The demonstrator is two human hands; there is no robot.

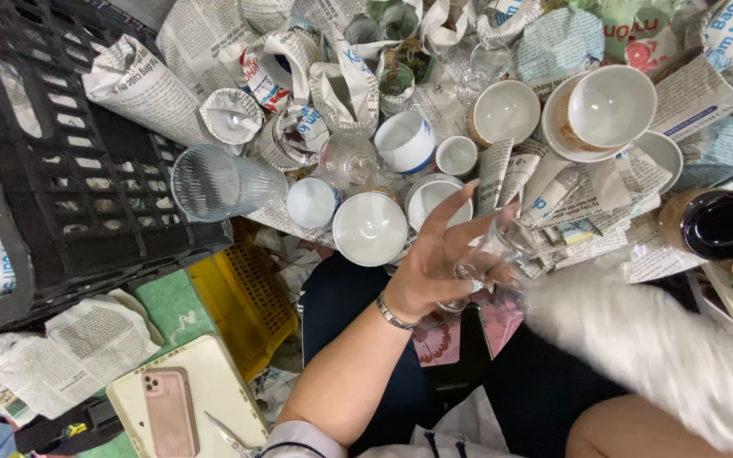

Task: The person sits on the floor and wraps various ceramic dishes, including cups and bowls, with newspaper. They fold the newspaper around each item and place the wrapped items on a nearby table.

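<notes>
fingers (456, 212) of left hand (434, 271) spread, gripping a clear glass (489, 254); right hand under blurred white cloth (638, 339), grip can't tell.

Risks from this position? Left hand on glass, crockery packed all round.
1. The left hand holds a clear stemmed glass by a loose-looking grip; it might slip.
2. White cups and a ribbed tumbler crowd close by; a swing could knock them.
3. The right side is motion-blurred, so a collision is possible.

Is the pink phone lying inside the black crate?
No, the pink phone lies on a cream tray, apart from the black crate.
</notes>
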